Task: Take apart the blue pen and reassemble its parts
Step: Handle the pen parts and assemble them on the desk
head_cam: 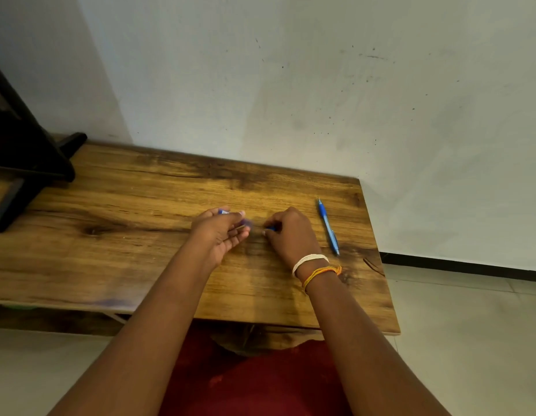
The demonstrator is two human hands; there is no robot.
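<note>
Both hands are working over the middle of the table (140, 205). The left hand (220, 235) is curling its fingers round a blue pen part (223, 211) that is peeking out at twelve o'clock of the fist. The right hand (290, 232) is pinching another blue piece (271, 228) at its nine o'clock (blur is hiding what lies between them). Likely risk: a small inner part, if one is loose, could be dropping and rolling off the table, since neither hand is cupping below. Count: two held pieces, one whole pen (328, 226) lying at three o'clock, two wristbands (315, 265).
</note>
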